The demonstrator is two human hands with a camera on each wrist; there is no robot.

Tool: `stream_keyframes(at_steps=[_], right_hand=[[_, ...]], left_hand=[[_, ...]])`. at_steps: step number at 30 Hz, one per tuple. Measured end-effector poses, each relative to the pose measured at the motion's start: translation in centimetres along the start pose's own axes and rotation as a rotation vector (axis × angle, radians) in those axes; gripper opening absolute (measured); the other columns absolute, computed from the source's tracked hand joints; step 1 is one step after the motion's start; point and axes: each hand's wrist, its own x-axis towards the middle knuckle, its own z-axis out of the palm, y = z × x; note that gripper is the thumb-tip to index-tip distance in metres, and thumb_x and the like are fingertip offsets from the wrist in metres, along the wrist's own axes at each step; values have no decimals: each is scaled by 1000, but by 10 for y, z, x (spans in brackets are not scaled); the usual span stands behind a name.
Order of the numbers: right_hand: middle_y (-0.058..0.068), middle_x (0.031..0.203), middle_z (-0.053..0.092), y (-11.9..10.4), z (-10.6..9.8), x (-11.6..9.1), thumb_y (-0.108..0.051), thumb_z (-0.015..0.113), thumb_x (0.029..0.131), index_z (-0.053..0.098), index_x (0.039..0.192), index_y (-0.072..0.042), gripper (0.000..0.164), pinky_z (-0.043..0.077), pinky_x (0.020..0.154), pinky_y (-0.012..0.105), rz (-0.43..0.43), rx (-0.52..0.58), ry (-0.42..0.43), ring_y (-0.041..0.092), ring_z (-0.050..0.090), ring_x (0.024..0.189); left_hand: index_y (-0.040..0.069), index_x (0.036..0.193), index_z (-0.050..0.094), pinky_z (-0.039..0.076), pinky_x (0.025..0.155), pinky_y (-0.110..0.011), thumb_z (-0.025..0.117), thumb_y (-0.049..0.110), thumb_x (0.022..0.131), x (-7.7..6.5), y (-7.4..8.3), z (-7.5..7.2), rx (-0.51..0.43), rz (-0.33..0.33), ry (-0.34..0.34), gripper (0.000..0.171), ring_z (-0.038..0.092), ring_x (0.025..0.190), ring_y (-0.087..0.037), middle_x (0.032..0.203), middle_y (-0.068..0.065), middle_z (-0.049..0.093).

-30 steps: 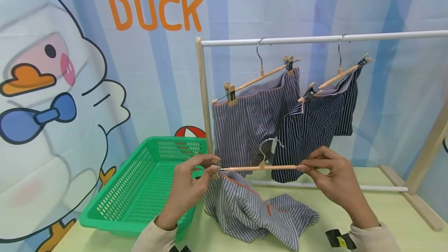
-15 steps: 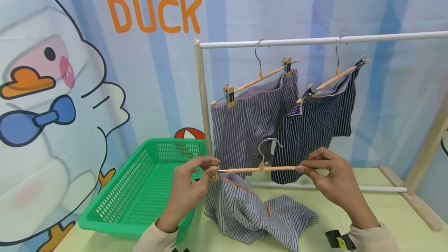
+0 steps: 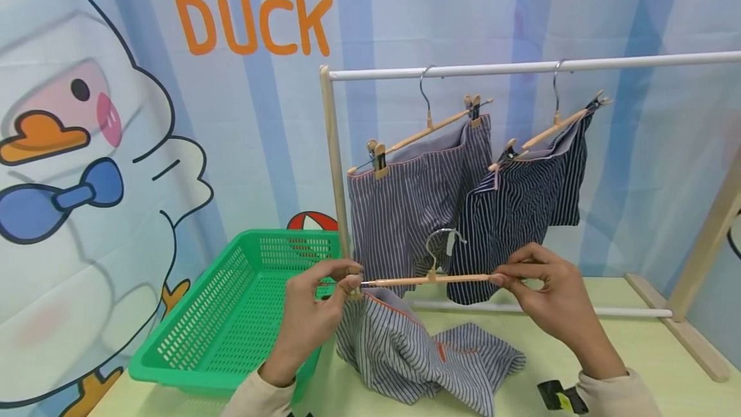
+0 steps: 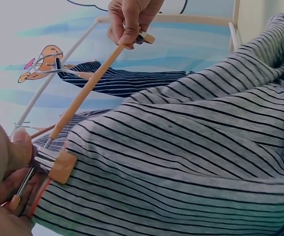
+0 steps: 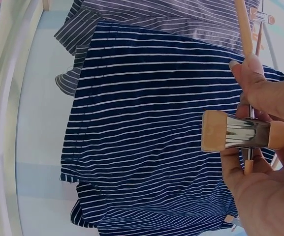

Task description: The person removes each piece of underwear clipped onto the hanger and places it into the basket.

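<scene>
A wooden clip hanger [image 3: 463,278] with a metal hook is held level between both hands. My left hand [image 3: 312,314] pinches the clip [image 4: 63,167] at the hanger's left end. That clip grips the orange-edged waistband of grey-and-white striped shorts [image 3: 405,352], which drape crumpled onto the table. My right hand [image 3: 552,295] holds the other end of the bar between thumb and fingers. In the right wrist view the right-end clip [image 5: 214,130] sits by the palm with no cloth in it.
Behind the hands stands a rack with a white rail [image 3: 498,69]. Purple-grey striped shorts [image 3: 405,211] and navy striped shorts [image 3: 509,217] hang there on clip hangers. At the left is a green basket [image 3: 197,375]. A small black item [image 3: 550,394] lies by the right sleeve.
</scene>
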Motion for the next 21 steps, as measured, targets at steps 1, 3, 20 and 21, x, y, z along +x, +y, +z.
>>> stream_keyframes(at_steps=[1,3,20,21], right_hand=[[-10,83,55,0,0,0,5,78,68,75,77,-12,20,42,50,21,2,0,0,2,48,68],[-10,83,55,0,0,0,5,79,68,76,77,-12,20,42,50,21,2,-4,3,2,48,68],[-10,84,55,0,-1,0,5,78,68,75,78,-12,20,41,51,20,-2,-13,10,2,49,70],[-10,84,55,1,-1,0,5,78,68,75,78,-12,20,41,52,20,-2,-13,10,2,49,70]], left_hand=[[7,93,71,36,36,-23,70,4,82,0,0,0,5,1,0,12,58,71,-14,78,-6,69],[10,94,71,42,42,-26,70,8,83,-1,-2,1,10,5,5,12,59,72,-12,79,-5,70],[12,100,72,53,69,-40,70,19,85,-1,-7,2,8,-35,-11,16,60,77,-8,85,2,70],[13,100,72,54,70,-39,70,19,85,-1,-6,2,9,-50,-20,17,60,77,-7,86,3,70]])
